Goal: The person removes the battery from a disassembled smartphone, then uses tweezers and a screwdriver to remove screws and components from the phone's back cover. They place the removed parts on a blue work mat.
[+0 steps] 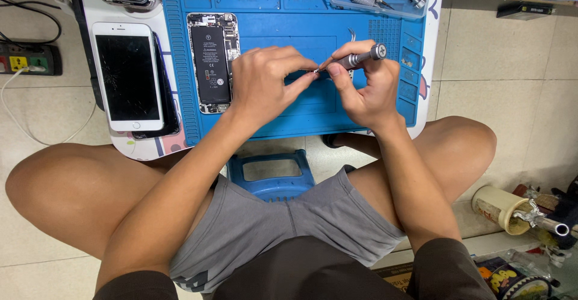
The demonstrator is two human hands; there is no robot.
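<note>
Blue repair mat (289, 125) covers bench, frame centre. Right hand (367, 89) grips small screwdriver (360, 58); left hand (262, 83) fingers (306, 78) pinch tiny part at its tip. Opened phone (212, 62) just left.

Pale tiled floor (512, 65); blue plastic stool (272, 170)

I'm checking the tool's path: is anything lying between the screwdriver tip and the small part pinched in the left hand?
Nothing visible does. The screwdriver in the right hand points straight at the tiny part pinched by the left hand, above the blue mat.
</note>
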